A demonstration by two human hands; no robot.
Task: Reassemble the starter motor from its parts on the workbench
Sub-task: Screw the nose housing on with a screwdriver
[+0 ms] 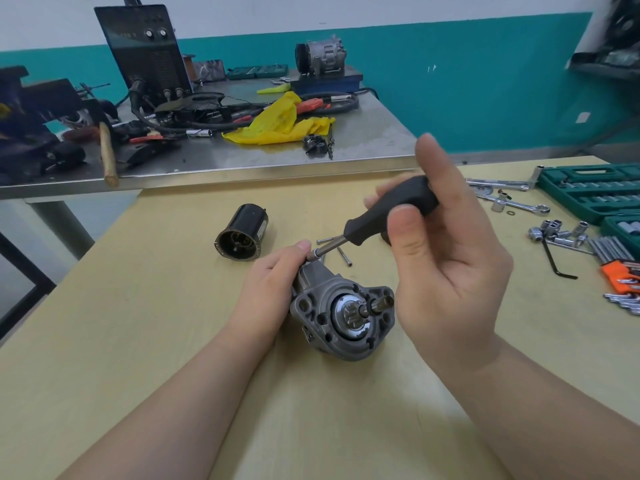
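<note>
The grey starter nose housing (322, 299) with its pinion gear lies on the wooden workbench (173, 341) facing me. My left hand (273, 282) grips its left side, fingertips at the driver's tip. My right hand (446, 258) holds the black handle of a screwdriver (388, 216), whose metal shaft slants down-left onto the housing's top. The black motor body (244, 233) lies on its side behind and to the left. Two long bolts (343, 254) lie behind the housing.
Loose sockets (557, 233), wrenches (512, 195), hex keys (620, 258) and a green socket case (595, 192) fill the right side of the bench. Behind stands a steel table (346, 147) with a yellow rag, cables, a hammer and a black welding machine.
</note>
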